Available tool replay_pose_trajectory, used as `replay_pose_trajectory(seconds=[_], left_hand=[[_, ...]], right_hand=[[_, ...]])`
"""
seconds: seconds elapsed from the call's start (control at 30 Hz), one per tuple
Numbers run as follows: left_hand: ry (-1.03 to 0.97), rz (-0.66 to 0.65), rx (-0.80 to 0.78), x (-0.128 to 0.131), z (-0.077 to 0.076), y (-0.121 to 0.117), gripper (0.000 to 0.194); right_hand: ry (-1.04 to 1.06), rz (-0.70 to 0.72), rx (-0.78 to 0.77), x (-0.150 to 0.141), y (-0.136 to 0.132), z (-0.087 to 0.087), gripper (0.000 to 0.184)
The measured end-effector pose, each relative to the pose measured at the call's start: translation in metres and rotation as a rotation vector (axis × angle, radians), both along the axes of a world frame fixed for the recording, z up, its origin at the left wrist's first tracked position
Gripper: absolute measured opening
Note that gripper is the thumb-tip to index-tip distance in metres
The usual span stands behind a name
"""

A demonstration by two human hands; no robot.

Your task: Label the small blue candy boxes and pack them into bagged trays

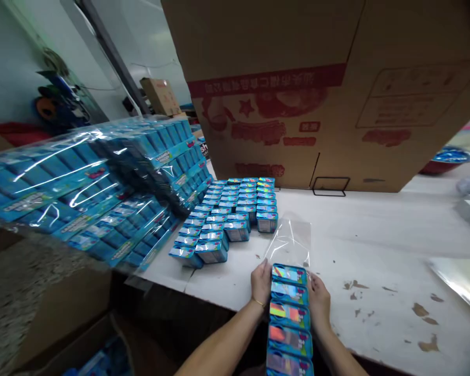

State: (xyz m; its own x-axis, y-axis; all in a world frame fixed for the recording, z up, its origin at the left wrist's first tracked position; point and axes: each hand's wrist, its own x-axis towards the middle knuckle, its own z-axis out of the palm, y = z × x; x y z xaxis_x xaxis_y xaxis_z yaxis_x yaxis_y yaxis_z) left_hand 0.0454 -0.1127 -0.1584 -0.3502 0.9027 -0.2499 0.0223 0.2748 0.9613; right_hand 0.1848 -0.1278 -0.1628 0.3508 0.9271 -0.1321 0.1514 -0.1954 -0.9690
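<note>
A row of several small blue boxes (290, 313) with shiny tops runs from the table's front edge towards my body. Beyond its far end a clear plastic bag (292, 237) lies flat on the white table. My left hand (261, 282) is closed on the bag's near left edge, beside the farthest box. On the opposite side my right hand (319, 300) grips the bag's right edge, with its fingertips close to the same box. The near end of the row is cut off by the bottom of the view.
Rows of loose blue boxes (227, 209) stand on the white table (360, 240). To their left are stacked, film-wrapped display packs (141, 183). A large cardboard carton (297, 104) rises at the back, with a black wire stand (331, 186) before it. An open carton (74, 324) sits below left.
</note>
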Motion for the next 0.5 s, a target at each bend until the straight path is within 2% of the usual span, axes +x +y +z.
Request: replay_pose_trajectory(seconds=[0.1,0.2,0.33,0.43,0.5], left_hand=[[0.233,-0.092,0.011,-0.012,0.002,-0.006,0.034],[0.518,-0.22,-0.024,-0.022,0.009,-0.01,0.052],[0.891,-0.487,-0.082,-0.027,0.022,-0.009,0.064],[0.983,-0.629,-0.103,-0.022,0.03,-0.007,0.066],[0.99,-0.61,-0.114,-0.017,0.032,-0.005,0.066]], right_hand=[[-0.199,0.072,-0.034,0.003,-0.008,0.011,0.058],[-0.513,0.234,-0.106,0.011,-0.01,0.029,0.054],[-0.931,0.395,-0.271,0.019,-0.008,0.044,0.051],[-1.036,0.461,-0.304,0.021,-0.011,0.045,0.053],[-1.015,0.47,-0.293,0.02,-0.014,0.043,0.051]])
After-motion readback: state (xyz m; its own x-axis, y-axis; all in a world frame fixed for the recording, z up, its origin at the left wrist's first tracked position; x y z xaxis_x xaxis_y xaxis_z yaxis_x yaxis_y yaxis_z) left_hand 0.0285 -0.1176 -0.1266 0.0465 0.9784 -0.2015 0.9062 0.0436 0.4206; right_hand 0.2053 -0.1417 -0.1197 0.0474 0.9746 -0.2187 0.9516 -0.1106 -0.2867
